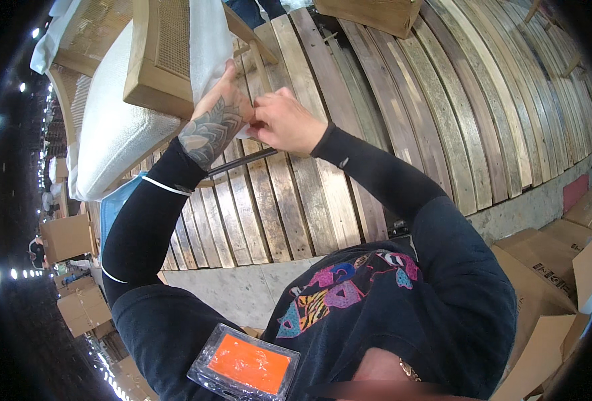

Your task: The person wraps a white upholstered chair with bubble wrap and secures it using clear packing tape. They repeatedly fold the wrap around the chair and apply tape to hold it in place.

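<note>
A wooden chair with woven cane panels (pixel 169 30) stands on the slats in front of me to the left, with white foam wrap (pixel 209 47) lying over its back. My left hand (pixel 224 107) is against the wrapped chair frame, one digit stretched upward along the foam. Its other fingers curl in toward my right hand and are partly hidden. Close against it, my right hand (pixel 286 123) is closed in a pinch, with a small white edge of wrap showing below the fingers. The chair's pale, padded seat (pixel 119 113) is on the left, also under wrap.
Wooden slats (pixel 416 113) form a long platform. A dark metal bar (pixel 242 162) lies below my hands. Another wooden piece (pixel 369 13) stands at the far edge. Open cardboard boxes (pixel 536 267) are at the right, more cartons (pixel 82 307) at the left. Someone's legs (pixel 246 10) show at the top.
</note>
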Available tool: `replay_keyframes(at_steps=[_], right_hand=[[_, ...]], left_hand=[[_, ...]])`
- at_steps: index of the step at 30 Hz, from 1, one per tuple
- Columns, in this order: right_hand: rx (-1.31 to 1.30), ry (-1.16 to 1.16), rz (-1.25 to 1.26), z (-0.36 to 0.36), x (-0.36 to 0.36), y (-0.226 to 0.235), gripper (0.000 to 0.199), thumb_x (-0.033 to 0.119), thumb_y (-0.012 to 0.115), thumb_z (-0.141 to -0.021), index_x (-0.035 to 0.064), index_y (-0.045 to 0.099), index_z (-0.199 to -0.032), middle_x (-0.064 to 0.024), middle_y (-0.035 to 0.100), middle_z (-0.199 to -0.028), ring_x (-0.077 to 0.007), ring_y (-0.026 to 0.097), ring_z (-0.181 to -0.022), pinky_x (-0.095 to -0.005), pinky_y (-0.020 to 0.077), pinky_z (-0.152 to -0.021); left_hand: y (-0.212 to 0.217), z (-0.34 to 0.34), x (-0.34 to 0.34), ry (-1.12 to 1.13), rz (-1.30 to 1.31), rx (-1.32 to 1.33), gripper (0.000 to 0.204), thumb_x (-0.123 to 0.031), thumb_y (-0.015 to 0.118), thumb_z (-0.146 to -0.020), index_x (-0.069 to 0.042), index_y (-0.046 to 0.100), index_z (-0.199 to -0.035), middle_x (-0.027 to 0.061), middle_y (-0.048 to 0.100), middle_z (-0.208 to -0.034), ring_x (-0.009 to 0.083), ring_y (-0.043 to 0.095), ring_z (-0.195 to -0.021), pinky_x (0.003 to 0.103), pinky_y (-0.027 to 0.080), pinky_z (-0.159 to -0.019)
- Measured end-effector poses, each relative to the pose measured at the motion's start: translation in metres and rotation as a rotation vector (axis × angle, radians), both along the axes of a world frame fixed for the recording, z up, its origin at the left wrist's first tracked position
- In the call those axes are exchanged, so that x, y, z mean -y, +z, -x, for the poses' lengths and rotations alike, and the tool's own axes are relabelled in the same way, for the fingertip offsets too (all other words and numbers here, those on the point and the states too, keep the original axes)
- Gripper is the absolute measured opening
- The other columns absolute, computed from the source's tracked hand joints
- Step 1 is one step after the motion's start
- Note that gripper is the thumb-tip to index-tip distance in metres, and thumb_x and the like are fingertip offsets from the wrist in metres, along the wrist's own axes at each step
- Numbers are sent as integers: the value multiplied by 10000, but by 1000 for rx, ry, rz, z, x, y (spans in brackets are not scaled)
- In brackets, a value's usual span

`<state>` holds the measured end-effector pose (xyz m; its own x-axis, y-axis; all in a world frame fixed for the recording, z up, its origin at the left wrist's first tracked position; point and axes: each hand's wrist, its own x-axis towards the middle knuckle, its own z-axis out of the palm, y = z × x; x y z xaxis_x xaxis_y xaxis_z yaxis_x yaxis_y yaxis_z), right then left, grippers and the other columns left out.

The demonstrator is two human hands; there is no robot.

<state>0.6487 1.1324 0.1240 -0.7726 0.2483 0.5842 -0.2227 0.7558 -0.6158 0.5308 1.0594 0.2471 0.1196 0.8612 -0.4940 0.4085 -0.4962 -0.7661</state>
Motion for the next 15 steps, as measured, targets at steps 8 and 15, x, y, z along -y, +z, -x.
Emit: replay_keyframes(at_steps=[8,15], right_hand=[[-2,-68,93,11,5,2,186,264,759,-781,89,719,-733,-80,637,-775,-265,627,-845,-410,369,-802],[63,69,167,22,-26,8,263,303,805,-717,53,723,-732,-126,706,-759,-308,693,-785,-428,476,-781]], left_hand=[[3,-5,1,1,-13,-48,220,-234,599,-886,-163,731,-725,10,680,-682,201,668,-754,504,297,-1120],[3,-4,-2,99,55,52,263,-272,550,-929,-176,698,-734,16,659,-666,228,672,-751,499,282,-1125]])
